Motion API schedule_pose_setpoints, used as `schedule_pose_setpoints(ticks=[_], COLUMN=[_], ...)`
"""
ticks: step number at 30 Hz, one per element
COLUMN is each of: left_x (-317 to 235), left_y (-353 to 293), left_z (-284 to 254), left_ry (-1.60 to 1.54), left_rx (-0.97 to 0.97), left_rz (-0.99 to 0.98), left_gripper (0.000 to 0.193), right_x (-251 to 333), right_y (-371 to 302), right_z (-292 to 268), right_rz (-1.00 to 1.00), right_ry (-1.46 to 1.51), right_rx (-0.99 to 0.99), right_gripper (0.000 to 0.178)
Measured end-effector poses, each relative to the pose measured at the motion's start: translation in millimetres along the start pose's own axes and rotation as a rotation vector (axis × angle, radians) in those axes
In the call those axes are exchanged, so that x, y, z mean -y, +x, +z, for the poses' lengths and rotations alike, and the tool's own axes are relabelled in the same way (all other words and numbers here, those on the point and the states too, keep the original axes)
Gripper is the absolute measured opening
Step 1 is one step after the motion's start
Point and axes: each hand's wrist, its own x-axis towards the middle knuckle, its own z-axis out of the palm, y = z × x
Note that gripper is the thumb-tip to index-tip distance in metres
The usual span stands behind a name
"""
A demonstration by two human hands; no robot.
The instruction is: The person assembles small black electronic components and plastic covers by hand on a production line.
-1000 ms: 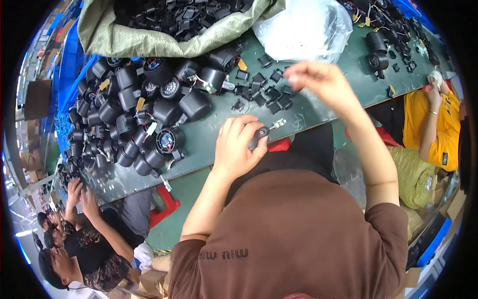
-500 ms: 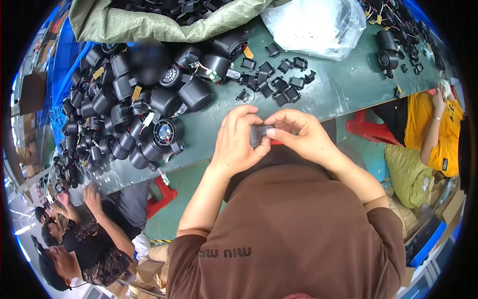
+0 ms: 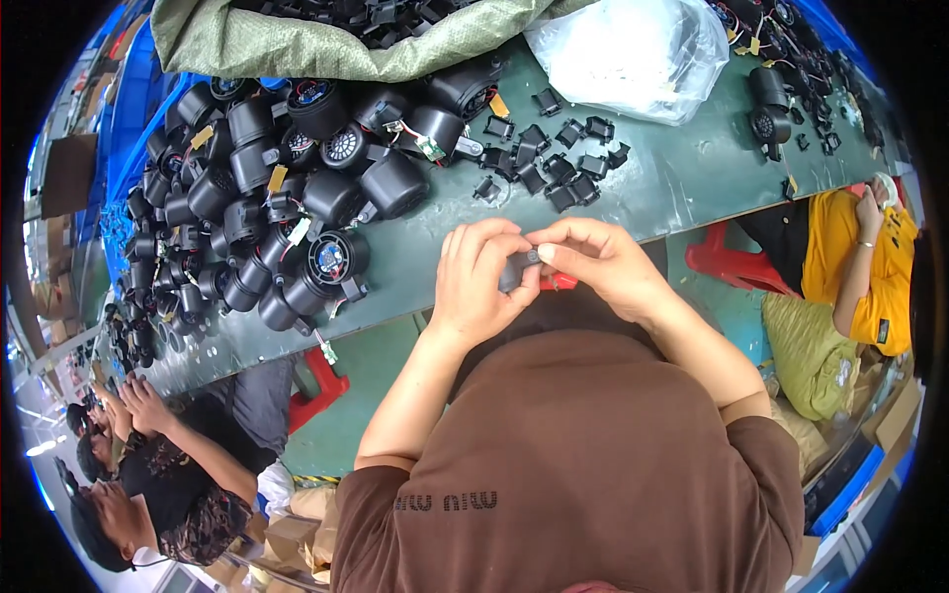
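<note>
In front of my chest, just off the table's near edge, both hands meet around a small dark grey plastic piece point(image 3: 512, 273). My left hand point(image 3: 478, 283) is closed around its left side, fingers curled over it. My right hand point(image 3: 605, 265) pinches its right end between thumb and forefinger. My fingers hide much of the piece, so its full shape cannot be told. Beyond my hands, several small black plastic clips point(image 3: 560, 168) lie scattered on the green table point(image 3: 672, 188).
Black round motor housings point(image 3: 334, 198) with wires and small circuit boards are heaped on the left. A woven sack point(image 3: 346, 49) of black parts and a clear plastic bag point(image 3: 633, 59) stand behind. Co-workers sit at left and right. Red stools point(image 3: 736, 259) are under the table.
My fingers have shifted slightly on the grey piece, which now shows a rounded end near my right thumb. The co-worker at left has raised their hands. The view has moved a little.
</note>
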Motion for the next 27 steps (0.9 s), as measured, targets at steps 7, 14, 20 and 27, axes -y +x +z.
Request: schedule_pose_setpoints(ticks=[7,14,20,27], left_x=[4,2,-1,51], left_y=[1,4,-15,-12], left_z=[2,-19,-43,-133], left_ry=[-0.006,-0.017,0.012,0.454], left_rx=[0.027,0.164,0.205,-0.605], left_rz=[0.046,0.016,0.042,-0.12], left_gripper=[0.039,0.038,0.054,0.061], right_x=[6,1,8,23], right_y=[1,7,1,11], right_z=[-6,6,18,18], right_rz=[0.03,-0.022,0.005,-0.317], right_ry=[-0.061,0.034,-0.04,-0.179], right_rx=[0.01,0.039,0.023,-0.021], right_gripper=[0.017,0.019,0.02,0.019])
